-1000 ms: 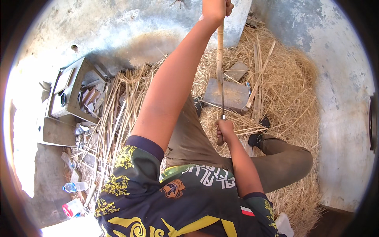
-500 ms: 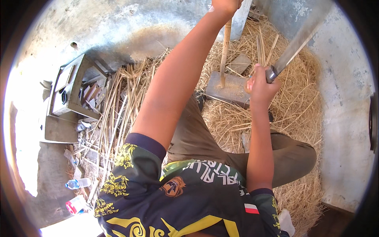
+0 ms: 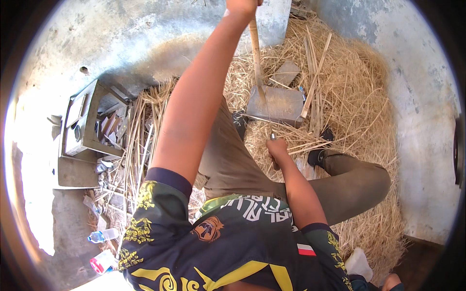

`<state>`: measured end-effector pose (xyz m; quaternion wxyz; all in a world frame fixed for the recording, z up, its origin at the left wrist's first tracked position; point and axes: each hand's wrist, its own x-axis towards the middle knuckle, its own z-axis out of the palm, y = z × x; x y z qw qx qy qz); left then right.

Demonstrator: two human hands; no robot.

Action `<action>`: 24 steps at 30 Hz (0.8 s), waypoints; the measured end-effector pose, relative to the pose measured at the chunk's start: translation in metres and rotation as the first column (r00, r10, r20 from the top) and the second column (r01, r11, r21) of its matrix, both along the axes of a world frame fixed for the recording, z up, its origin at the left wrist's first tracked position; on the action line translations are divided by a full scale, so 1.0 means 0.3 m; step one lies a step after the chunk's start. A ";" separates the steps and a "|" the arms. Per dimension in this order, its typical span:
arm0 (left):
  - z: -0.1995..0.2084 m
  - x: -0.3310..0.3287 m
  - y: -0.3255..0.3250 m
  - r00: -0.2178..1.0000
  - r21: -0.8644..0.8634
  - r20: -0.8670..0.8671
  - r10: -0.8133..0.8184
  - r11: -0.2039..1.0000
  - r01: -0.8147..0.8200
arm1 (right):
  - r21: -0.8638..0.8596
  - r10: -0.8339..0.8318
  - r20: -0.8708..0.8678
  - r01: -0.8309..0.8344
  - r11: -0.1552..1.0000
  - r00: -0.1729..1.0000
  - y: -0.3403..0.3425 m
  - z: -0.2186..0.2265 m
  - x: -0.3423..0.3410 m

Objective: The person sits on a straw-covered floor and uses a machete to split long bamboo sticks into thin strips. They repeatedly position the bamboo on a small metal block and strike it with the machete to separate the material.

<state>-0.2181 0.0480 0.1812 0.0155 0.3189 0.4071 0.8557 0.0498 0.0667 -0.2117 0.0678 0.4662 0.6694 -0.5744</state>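
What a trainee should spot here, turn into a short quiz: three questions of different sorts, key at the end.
1. Multiple choice. What does the left hand grip?
a) a hammer
b) a slender pole
c) a broom
2. Look at the right hand. True or false: it is empty.
3. Fill in: the block in front of the person lies amid dry ____.

Key
1. b
2. False; it grips a handle.
3. straw

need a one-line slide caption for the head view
Left hand holds a pale stick over a block; right hand grips a knife handle, straw-like strips heaped around.
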 end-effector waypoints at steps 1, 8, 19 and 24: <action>-0.001 -0.004 -0.001 1.000 -0.005 -0.015 0.026 1.000 -0.026 | -0.066 -0.038 -0.045 0.035 0.997 0.998 -0.009 0.050 0.009; 0.075 -0.017 0.040 0.998 0.032 0.042 -0.040 0.999 0.038 | 0.159 -0.126 -0.085 0.138 0.978 0.988 0.047 -0.010 -0.002; -0.013 -0.029 0.040 0.992 0.045 0.057 -0.110 0.993 0.108 | -0.382 -0.253 -0.030 0.223 0.897 0.967 0.045 0.093 -0.004; 0.000 -0.007 0.092 0.995 -0.008 -0.030 -0.094 0.996 0.094 | -0.864 -0.260 -0.091 0.054 0.500 0.961 0.134 0.161 0.016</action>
